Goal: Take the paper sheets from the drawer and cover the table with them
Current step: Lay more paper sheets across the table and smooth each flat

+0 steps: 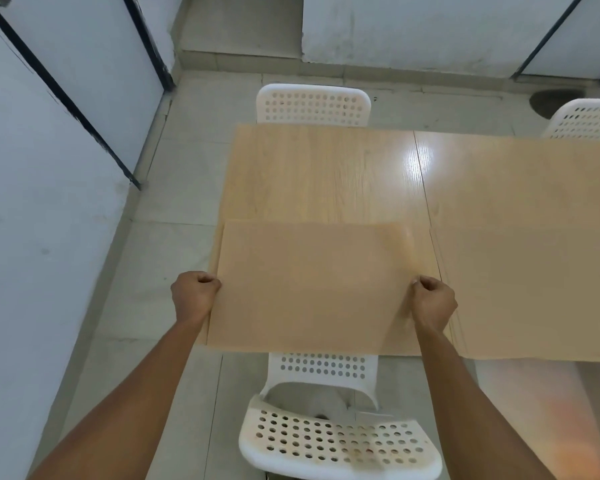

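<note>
We pinch paper sheet (pixel 312 285) at both side edges: left hand (pixel 194 294) curled on left edge, right hand (pixel 434 303) curled on right edge; sheet spread flat over near-left part of wooden table (pixel 326 174); white perforated chair (pixel 336 441) just below near edge, second chair (pixel 313 105) at far side

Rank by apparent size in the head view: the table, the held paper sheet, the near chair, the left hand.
1. table
2. paper sheet
3. near chair, though closeness to the camera inflates it
4. left hand, which pinches the sheet's edge
</note>
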